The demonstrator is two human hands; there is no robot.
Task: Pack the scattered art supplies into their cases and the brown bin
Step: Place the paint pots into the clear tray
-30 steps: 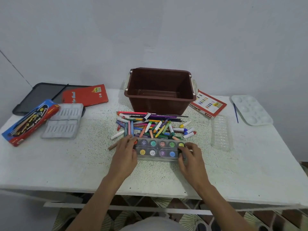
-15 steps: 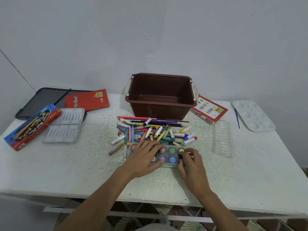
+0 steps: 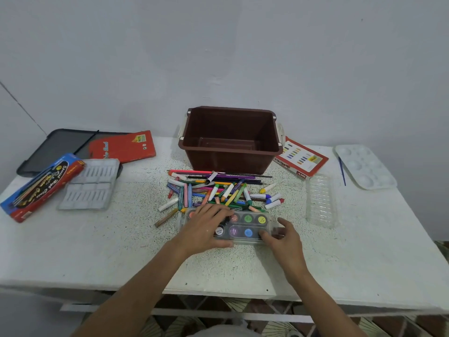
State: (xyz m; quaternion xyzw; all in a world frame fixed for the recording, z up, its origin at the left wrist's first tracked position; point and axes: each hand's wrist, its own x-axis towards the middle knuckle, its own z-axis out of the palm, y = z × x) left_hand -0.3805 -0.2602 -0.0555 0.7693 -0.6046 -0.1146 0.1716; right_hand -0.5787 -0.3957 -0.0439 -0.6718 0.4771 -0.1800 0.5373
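**Me:** Pressing the lid of the paint case down is the step in hand, as I judge it. My left hand lies flat on its left half with the fingers spread. My right hand sits at the right end, fingers loose and apart, thumb on the near corner. Neither of my hands pinches anything.

**Friend:** Where does the case lie?

**Me:** On the desk, straight in front of me. Its far edge is right against the pile of crayons and pencils. The brown bin stands upright behind that pile, open at the top.

**Friend:** So how do you close it well?

**Me:** I push evenly at both ends so the lid seats all the way round. If I lean on one side only, I expect the other side to spring up. The right end is blurred beside my thumb, so I cannot tell whether the lid has caught there. I want to feel it catch before I let go.

**Friend:** Anything that could spoil it?

**Me:** The crayons at the far edge. A tip under the rim would hold the lid up, so I would nudge the case toward me first. Afterwards I would carry it level, in both hands, over the pile to the bin.
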